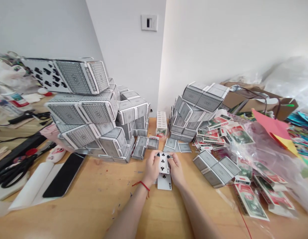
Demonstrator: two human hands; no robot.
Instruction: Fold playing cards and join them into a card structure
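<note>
Between my two hands is a playing card point(163, 162), a three of clubs held face up. My left hand point(153, 166), with a red string bracelet on its wrist, pinches the card's left edge with the thumb on top. Across from it, my right hand point(176, 167) grips the right edge the same way. Just below the held card, an ace of clubs point(164, 183) lies face up, partly covered by it. Grey-backed cards point(171, 144) lie beyond my fingertips, beside a small folded card block point(140, 147).
Stacked structures of folded cards rise at left point(94, 113) and right point(191, 109). A joined card block point(216, 168) sits right of my hands, near red-and-green card boxes point(251, 200). A black phone point(64, 176) and black scissors point(18, 169) lie at left.
</note>
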